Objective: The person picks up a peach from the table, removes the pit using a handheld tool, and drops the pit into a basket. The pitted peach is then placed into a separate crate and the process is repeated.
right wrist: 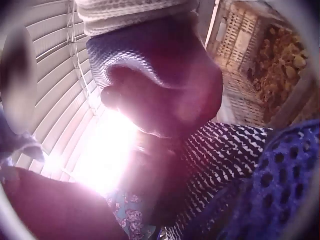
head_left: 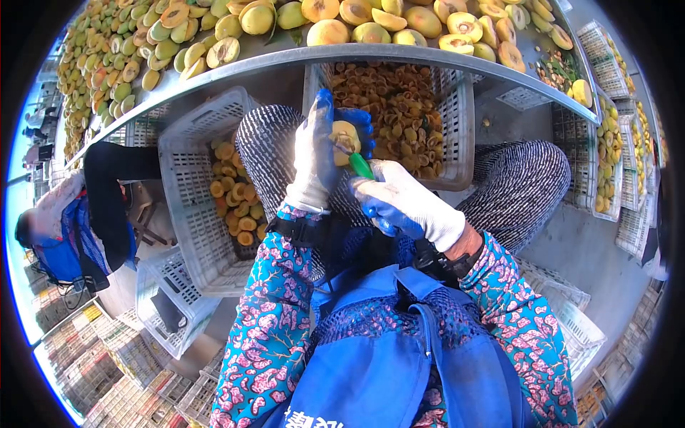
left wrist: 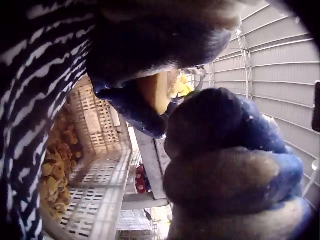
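Observation:
My gloved left hand (head_left: 314,153) holds a yellow peach half (head_left: 345,140) above my lap, its cut face turned toward the right hand. In the left wrist view, the orange-yellow fruit (left wrist: 154,92) shows between blue-coated glove fingers. My right hand (head_left: 412,203), also in a white and blue glove, grips a green-handled pitting tool (head_left: 361,167). Its thin metal end meets the cut face of the fruit; the exact tip is hidden. Glare and close glove fabric fill much of the right wrist view.
Whole and halved peaches (head_left: 328,32) cover a metal-edged table (head_left: 285,58) ahead. Below it, a crate (head_left: 464,135) holds brownish pit pieces. Left of my knee, another crate (head_left: 182,178) holds fruit halves. Filled crates (head_left: 606,157) line the right; another person (head_left: 71,228) sits far left.

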